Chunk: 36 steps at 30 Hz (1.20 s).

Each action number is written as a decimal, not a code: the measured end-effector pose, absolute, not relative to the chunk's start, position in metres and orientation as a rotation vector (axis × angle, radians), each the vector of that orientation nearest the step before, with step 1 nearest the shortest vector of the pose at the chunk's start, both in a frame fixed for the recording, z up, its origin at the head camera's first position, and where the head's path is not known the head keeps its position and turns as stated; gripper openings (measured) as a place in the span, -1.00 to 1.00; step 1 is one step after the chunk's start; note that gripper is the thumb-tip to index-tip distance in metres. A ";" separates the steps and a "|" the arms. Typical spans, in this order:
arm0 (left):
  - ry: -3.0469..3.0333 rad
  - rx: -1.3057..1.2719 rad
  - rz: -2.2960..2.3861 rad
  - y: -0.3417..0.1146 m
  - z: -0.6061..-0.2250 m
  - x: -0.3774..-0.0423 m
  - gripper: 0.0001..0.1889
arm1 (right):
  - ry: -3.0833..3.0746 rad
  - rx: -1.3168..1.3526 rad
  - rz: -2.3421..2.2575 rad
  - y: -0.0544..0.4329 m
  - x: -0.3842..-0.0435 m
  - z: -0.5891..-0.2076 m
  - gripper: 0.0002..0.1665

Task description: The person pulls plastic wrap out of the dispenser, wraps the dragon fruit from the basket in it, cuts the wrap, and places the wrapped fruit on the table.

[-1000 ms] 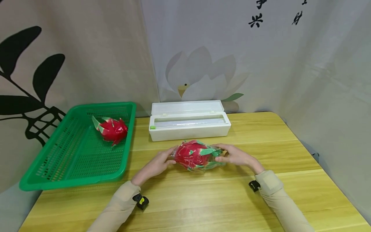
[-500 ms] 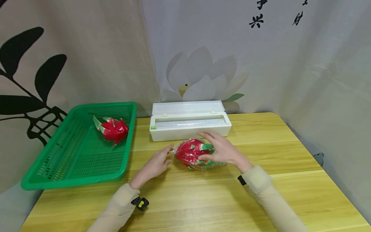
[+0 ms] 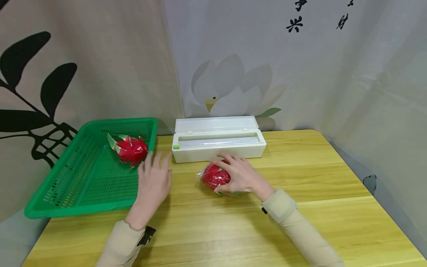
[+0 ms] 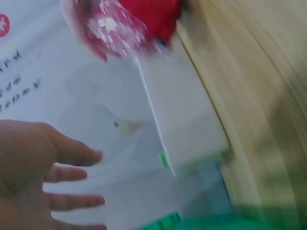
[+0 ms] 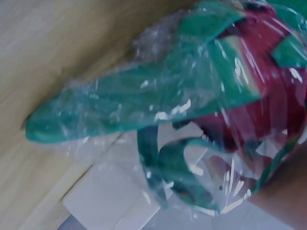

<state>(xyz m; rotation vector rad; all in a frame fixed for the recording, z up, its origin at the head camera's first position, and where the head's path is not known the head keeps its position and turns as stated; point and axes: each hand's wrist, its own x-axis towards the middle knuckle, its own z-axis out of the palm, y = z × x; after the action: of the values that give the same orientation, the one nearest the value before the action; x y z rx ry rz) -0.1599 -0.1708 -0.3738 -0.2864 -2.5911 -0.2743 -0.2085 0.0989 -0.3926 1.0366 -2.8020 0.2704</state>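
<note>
On the table lies a dragon fruit wrapped in clear plastic film (image 3: 213, 177), its red skin showing on the left. My right hand (image 3: 243, 175) grips it from above, thumb on the near side and fingers over the far side, covering its right part. The right wrist view shows its green scales (image 5: 129, 100) under wrinkled film. My left hand (image 3: 154, 181), fingers spread and straight, hovers by the right rim of the green basket (image 3: 90, 193), holding nothing. Inside that basket sits another dragon fruit (image 3: 133, 151), toward its far right.
Behind the wrapped fruit stands a white cling film box (image 3: 191, 154) with its lid raised and a roll inside. A printed curtain (image 3: 233, 44) hangs along the back. The wooden table (image 3: 213, 237) extends to the front and right.
My left hand has let go of the wrapped dragon fruit's left end and moved left to the basket. My right hand has shifted left, from the fruit's right end to over its body.
</note>
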 end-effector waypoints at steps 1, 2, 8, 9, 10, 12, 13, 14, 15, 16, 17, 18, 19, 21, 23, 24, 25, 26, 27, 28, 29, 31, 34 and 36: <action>-2.588 -0.253 -0.259 -0.176 -0.376 -0.161 -0.48 | -2.801 1.034 0.256 0.097 -0.208 -0.394 0.05; -2.596 -0.217 -0.251 -0.181 -0.378 -0.162 -0.47 | -2.801 1.030 0.251 0.096 -0.208 -0.395 0.05; -2.699 -0.080 -0.260 -0.200 -0.390 -0.165 -0.47 | -2.809 0.984 0.232 0.093 -0.205 -0.398 -0.03; -2.706 -0.070 -0.256 -0.202 -0.390 -0.165 -0.48 | -2.808 0.978 0.226 0.093 -0.205 -0.398 -0.05; -2.711 -0.063 -0.251 -0.203 -0.391 -0.165 -0.50 | -2.808 0.973 0.223 0.093 -0.205 -0.398 -0.06; -2.714 -0.057 -0.245 -0.204 -0.392 -0.165 -0.52 | -2.806 0.965 0.214 0.092 -0.205 -0.398 -0.09; -2.717 -0.055 -0.245 -0.205 -0.393 -0.165 -0.53 | -2.803 0.963 0.215 0.092 -0.204 -0.398 -0.09; -2.720 -0.054 -0.246 -0.205 -0.393 -0.165 -0.53 | -2.801 0.959 0.216 0.092 -0.204 -0.399 -0.10; -2.724 -0.053 -0.249 -0.205 -0.393 -0.165 -0.53 | -2.799 0.954 0.218 0.093 -0.204 -0.399 -0.10; -2.730 -0.051 -0.253 -0.205 -0.393 -0.165 -0.53 | -2.797 0.948 0.221 0.093 -0.204 -0.399 -0.11; -2.737 -0.050 -0.258 -0.204 -0.393 -0.165 -0.53 | -2.798 0.938 0.217 0.094 -0.203 -0.399 -0.11; -2.743 -0.047 -0.260 -0.204 -0.393 -0.165 -0.52 | -2.798 0.929 0.216 0.095 -0.203 -0.399 -0.12; -2.750 -0.045 -0.264 -0.204 -0.392 -0.165 -0.52 | -2.801 0.916 0.216 0.096 -0.203 -0.399 -0.12; -2.760 -0.042 -0.268 -0.204 -0.392 -0.165 -0.51 | -2.806 0.889 0.214 0.098 -0.202 -0.400 -0.13; -2.768 -0.040 -0.271 -0.204 -0.392 -0.164 -0.50 | -2.814 0.859 0.212 0.102 -0.202 -0.400 -0.13; -2.772 -0.039 -0.273 -0.204 -0.392 -0.164 -0.50 | -2.817 0.844 0.213 0.104 -0.202 -0.400 -0.13; -2.775 -0.037 -0.275 -0.204 -0.391 -0.164 -0.49 | -2.822 0.826 0.212 0.107 -0.202 -0.401 -0.13; -2.778 -0.036 -0.275 -0.204 -0.391 -0.164 -0.49 | -2.823 0.809 0.216 0.109 -0.202 -0.401 -0.14; -2.781 -0.034 -0.276 -0.205 -0.391 -0.164 -0.48 | -2.826 0.790 0.217 0.112 -0.202 -0.401 -0.14; -2.784 -0.032 -0.276 -0.205 -0.391 -0.164 -0.48 | -2.829 0.769 0.216 0.115 -0.202 -0.401 -0.14; -2.786 -0.032 -0.275 -0.205 -0.390 -0.163 -0.47 | -2.832 0.749 0.216 0.119 -0.203 -0.401 -0.14; -2.788 -0.032 -0.276 -0.206 -0.390 -0.163 -0.47 | -2.836 0.706 0.216 0.126 -0.204 -0.402 -0.13; -2.787 -0.032 -0.278 -0.206 -0.389 -0.163 -0.46 | -2.841 0.638 0.211 0.138 -0.205 -0.402 -0.11; -2.787 -0.030 -0.282 -0.206 -0.389 -0.163 -0.47 | -2.847 0.593 0.209 0.147 -0.206 -0.402 -0.10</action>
<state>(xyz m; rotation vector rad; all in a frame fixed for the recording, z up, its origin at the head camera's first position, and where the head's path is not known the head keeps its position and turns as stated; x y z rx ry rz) -0.1626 -0.2064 -0.3888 -0.0304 -2.7870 -0.2818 -0.2062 0.1470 -0.4019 0.5934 -2.8472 0.2090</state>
